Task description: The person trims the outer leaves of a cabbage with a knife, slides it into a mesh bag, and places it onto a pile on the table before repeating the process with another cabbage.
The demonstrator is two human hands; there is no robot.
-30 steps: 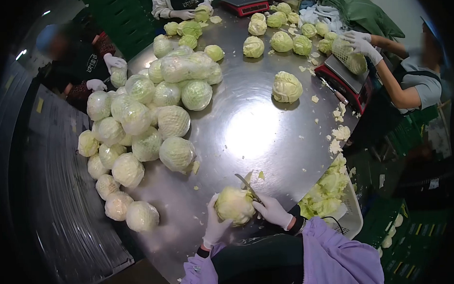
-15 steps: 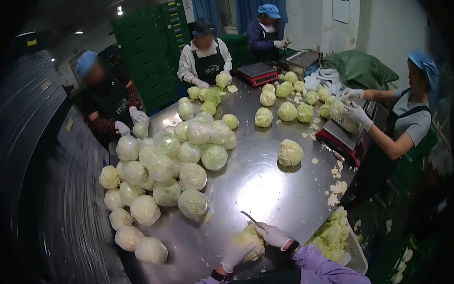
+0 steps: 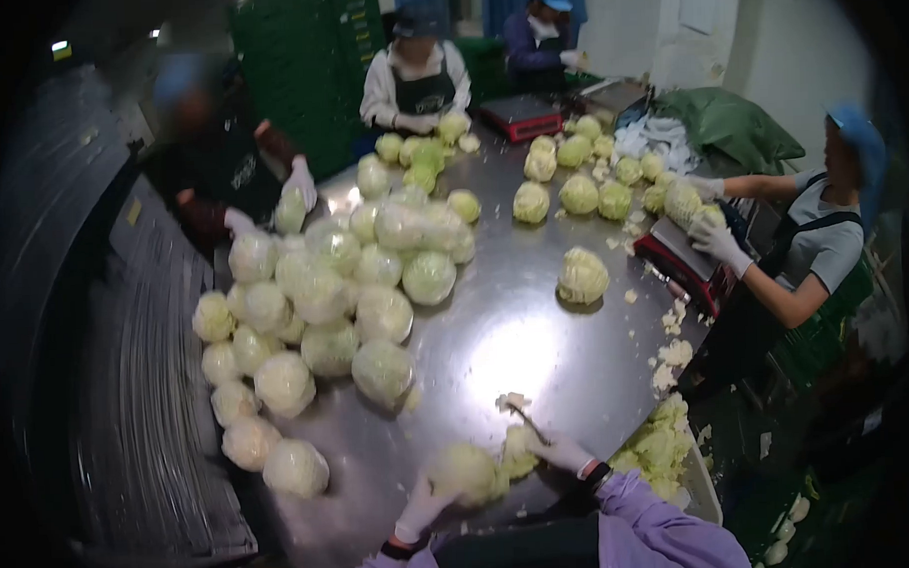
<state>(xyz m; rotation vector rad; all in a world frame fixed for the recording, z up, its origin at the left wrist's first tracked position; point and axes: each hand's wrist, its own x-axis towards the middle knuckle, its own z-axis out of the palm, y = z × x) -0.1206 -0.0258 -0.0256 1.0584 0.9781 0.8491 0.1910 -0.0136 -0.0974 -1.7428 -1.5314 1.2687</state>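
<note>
At the near edge of the table, my left hand (image 3: 420,508), in a white glove, grips a pale green cabbage (image 3: 463,472) from its left side. My right hand (image 3: 562,451), also gloved, is closed around a knife (image 3: 525,420) whose blade points up and left. A loosened cabbage leaf (image 3: 520,454) hangs between the cabbage and my right hand. Close to the knife tip is a small pale trimming (image 3: 512,400). The handle of the knife is hidden in my right hand.
Wrapped cabbages (image 3: 329,348) are heaped on the left of the metal table (image 3: 458,374). One bare cabbage (image 3: 582,277) sits right of centre. A bin of leaves (image 3: 704,481) stands at my right. Co-workers handle cabbages around the table, one beside a red scale (image 3: 679,256).
The cabbage has moved left with my left hand. A leaf has come away beside my right hand, and the knife has shifted right and lower. The view has shifted slightly.
</note>
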